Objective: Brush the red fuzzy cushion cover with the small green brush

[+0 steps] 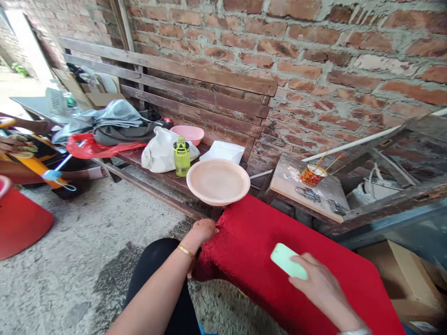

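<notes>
A red, short-piled cloth (258, 232) stretches over a long flat surface in front of me, darker and rougher at its left end. My left hand (205, 230) is closed on that end, pinching the cloth's edge. In my right hand (316, 277) is a pale green scrub brush (287, 259), held flat over the middle of the cloth; its underside is hidden. Just beyond the cloth's left end, a pale pink basin (219, 181) of cloudy water sits at the corner of the wooden bench (157, 186).
On the bench are a green bottle (182, 158), a white bag (157, 151), a pink bowl (190, 134) and piled clothes (120, 121). A patterned cup (312, 173) stands on a small table (289, 181). A red bucket (24, 223) and another person's leg (78, 176) are left.
</notes>
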A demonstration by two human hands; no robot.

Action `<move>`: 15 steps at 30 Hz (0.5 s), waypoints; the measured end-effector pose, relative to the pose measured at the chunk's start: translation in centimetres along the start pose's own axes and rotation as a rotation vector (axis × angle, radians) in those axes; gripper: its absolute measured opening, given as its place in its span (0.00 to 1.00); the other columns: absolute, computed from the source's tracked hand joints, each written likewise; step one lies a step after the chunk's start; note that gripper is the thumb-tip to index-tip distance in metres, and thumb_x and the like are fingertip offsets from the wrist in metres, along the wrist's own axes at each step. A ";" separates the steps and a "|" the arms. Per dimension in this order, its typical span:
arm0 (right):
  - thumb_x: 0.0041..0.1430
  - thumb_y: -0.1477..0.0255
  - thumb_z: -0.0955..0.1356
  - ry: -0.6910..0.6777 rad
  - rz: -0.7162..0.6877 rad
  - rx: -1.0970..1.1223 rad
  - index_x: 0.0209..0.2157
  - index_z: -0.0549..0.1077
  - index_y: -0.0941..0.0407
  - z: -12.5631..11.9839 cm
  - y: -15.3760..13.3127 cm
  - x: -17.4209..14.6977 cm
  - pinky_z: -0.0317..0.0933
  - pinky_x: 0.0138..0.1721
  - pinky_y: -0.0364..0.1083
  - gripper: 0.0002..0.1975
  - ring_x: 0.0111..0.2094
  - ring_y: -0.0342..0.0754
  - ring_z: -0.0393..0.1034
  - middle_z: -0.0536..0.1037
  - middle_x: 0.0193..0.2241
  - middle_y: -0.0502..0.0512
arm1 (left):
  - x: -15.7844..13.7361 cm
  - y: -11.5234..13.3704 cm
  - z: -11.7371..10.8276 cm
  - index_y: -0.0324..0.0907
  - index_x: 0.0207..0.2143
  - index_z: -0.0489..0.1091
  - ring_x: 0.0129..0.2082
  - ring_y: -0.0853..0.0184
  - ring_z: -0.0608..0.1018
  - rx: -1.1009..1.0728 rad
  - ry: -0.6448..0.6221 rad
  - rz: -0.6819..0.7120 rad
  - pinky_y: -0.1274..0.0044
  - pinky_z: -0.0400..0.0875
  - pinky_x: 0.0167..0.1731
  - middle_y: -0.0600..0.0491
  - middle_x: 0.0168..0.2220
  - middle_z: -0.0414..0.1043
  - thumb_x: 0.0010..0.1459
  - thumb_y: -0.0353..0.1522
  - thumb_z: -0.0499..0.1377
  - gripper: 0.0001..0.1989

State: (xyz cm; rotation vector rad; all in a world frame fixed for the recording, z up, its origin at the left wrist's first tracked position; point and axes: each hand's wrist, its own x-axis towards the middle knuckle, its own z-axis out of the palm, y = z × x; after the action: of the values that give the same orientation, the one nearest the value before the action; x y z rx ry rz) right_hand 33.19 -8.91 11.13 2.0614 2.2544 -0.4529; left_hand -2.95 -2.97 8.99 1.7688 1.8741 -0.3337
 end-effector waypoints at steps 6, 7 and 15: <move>0.46 0.70 0.67 -0.073 -0.291 0.011 0.48 0.76 0.48 2.6 -15.2 5.0 0.57 0.50 0.50 0.24 0.47 0.53 0.69 0.74 0.43 0.55 | 0.1 -0.6 -0.2 0.38 0.50 0.75 0.55 0.54 0.76 -0.036 -0.009 0.002 0.68 0.70 0.52 0.38 0.53 0.75 0.63 0.39 0.52 0.21; 0.46 0.70 0.67 -0.074 -0.294 0.014 0.49 0.75 0.47 3.0 -15.5 5.3 0.57 0.50 0.49 0.25 0.47 0.53 0.69 0.74 0.43 0.54 | 0.2 -0.7 -0.1 0.37 0.49 0.76 0.55 0.53 0.76 -0.039 -0.006 0.001 0.68 0.71 0.52 0.37 0.52 0.75 0.63 0.39 0.52 0.21; 0.43 0.72 0.70 -0.106 -0.040 0.012 0.49 0.76 0.50 1.4 -2.5 -0.2 0.60 0.48 0.47 0.27 0.46 0.51 0.72 0.76 0.42 0.54 | 1.3 -1.2 0.8 0.38 0.47 0.76 0.53 0.54 0.77 -0.010 0.001 0.061 0.69 0.69 0.50 0.38 0.51 0.76 0.63 0.37 0.52 0.18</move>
State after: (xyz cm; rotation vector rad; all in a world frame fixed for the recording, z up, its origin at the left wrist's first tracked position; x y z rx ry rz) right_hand 30.57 -9.63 10.32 1.9506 2.2411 -0.5654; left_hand -3.96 -2.41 7.45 1.8160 1.8151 -0.2995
